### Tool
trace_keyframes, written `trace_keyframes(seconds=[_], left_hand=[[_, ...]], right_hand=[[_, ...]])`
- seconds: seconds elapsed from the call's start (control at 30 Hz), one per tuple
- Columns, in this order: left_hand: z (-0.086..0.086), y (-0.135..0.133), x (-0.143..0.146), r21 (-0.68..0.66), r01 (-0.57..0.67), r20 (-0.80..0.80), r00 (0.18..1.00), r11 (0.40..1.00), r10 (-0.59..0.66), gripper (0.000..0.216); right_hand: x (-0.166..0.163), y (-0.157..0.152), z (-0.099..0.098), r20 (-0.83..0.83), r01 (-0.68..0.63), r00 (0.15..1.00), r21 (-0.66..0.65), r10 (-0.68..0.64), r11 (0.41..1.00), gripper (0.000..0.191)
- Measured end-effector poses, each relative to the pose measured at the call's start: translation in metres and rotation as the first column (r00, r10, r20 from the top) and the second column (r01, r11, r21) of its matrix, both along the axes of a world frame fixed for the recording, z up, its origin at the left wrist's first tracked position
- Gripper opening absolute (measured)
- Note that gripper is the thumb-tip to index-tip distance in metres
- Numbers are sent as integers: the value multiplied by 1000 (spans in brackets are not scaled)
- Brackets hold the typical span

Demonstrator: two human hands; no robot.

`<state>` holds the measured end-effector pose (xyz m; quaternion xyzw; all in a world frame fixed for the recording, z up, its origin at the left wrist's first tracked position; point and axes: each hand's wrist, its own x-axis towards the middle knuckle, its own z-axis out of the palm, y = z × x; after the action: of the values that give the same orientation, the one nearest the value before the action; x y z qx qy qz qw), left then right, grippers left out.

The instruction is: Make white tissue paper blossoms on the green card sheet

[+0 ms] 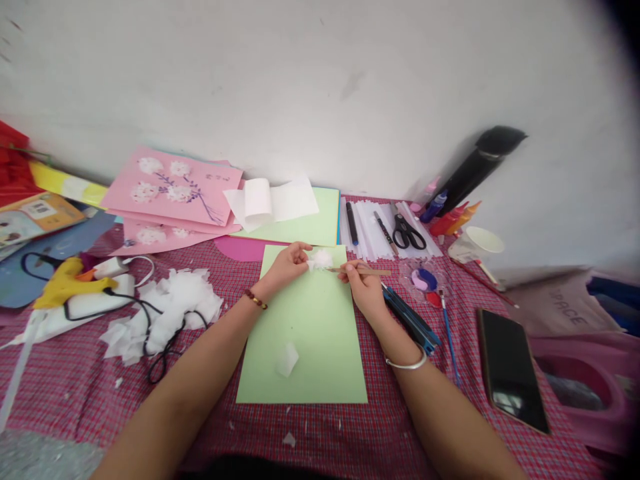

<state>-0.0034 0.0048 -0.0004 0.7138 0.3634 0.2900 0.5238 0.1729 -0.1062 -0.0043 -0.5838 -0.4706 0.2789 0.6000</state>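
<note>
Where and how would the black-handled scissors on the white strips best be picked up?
Probably by the finger loops: the black-handled scissors lie with their loops toward the person and blades toward the wall. The right hand, nearer but holding a thin brown tool, seems best placed, coming from the near side and above, since they lie flat on the white strips.

Smooth matt paper sheet [305, 320], rough tissue tuft [321, 259], wood-like stick [375, 271], glossy phone [511, 370], wrinkled cloth table cover [85, 397]
</note>
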Motion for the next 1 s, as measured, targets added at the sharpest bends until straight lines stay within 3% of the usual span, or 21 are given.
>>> trace_keyframes(seconds=[0.3, 0.6, 0.8, 1.0], left_hand=[[10, 0, -6, -122, -51, -116, 993, 991, 37, 31], [17, -6, -3, -153, -43, -1, 999, 987, 43, 24], [45, -34, 15, -92, 59, -33, 998, 994, -62, 21], [49, -46, 20, -172, 99, -37, 994, 980, -107, 19]], right_hand=[[0, 4, -4, -18, 6, 1000, 7, -6, 1000, 27], [-4, -6, 8, -88, 53, 995, 60, -48, 997, 26], [-17, -14, 23, 213, -24, 977, 119, -2, 993, 8], [-17, -13, 21, 210, 0, 978, 86, -18, 996, 6]])
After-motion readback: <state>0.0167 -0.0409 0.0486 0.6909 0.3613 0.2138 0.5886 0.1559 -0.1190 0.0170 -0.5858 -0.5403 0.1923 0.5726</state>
